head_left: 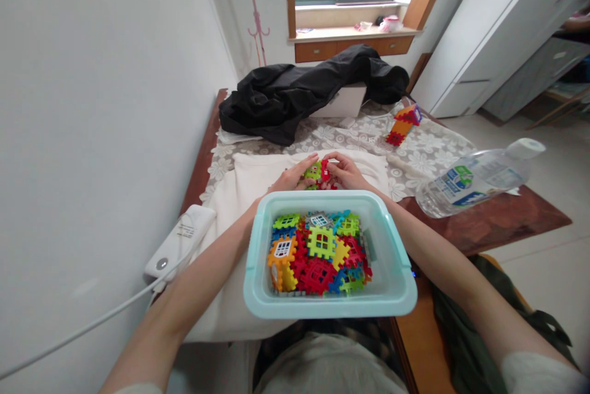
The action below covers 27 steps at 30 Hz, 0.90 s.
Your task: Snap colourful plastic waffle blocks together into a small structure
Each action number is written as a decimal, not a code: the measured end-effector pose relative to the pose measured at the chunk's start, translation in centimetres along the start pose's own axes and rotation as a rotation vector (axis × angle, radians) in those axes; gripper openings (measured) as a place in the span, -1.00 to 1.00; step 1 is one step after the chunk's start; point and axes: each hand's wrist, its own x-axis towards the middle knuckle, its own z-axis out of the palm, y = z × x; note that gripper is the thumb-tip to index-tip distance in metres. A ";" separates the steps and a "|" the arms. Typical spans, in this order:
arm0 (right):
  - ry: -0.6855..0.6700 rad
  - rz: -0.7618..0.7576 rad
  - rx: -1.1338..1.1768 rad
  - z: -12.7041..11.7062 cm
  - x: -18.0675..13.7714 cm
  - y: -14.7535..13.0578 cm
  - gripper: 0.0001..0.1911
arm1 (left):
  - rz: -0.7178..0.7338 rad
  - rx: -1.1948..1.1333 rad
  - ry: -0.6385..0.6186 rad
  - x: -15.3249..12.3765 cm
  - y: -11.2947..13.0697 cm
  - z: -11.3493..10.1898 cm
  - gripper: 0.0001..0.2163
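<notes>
Both hands meet just beyond the far rim of the tub. Left hand (pixel 291 177) pinches a green window block (pixel 314 171); right hand (pixel 345 174) pinches a red block (pixel 325 171); the two blocks touch, fingers curled round them. Nearest the body: pale blue plastic tub (pixel 256 271) holding loose interlocking blocks (pixel 318 252), mixed colours. Hands and tub sit over a white folded cloth (pixel 239 191). Left of the tub: white controller (pixel 179 240) with cord. Right: clear water bottle (pixel 479 177) on its side. Farther: small assembled block stack (pixel 402 125) on the lace tablecloth (pixel 428 148). Farthest: black jacket (pixel 304 93) draped over a white box.
</notes>
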 end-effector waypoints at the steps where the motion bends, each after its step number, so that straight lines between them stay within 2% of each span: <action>1: 0.018 -0.017 -0.012 0.0 0.1 0.2 -0.39 | -0.003 0.013 0.009 0.0 0.0 0.0 -0.43; 5: 0.076 -0.066 -0.038 0.0 0.4 0.8 -0.40 | 0.035 0.075 0.034 -0.1 -0.4 0.1 -0.42; 15: 0.096 -0.084 -0.027 0.0 0.6 1.1 -0.43 | 0.078 0.085 0.023 -0.1 -1.7 0.7 -0.39; 27: 0.111 -0.076 -0.007 0.1 0.6 1.3 -0.44 | 0.108 0.074 0.054 -0.3 -1.3 0.7 -0.46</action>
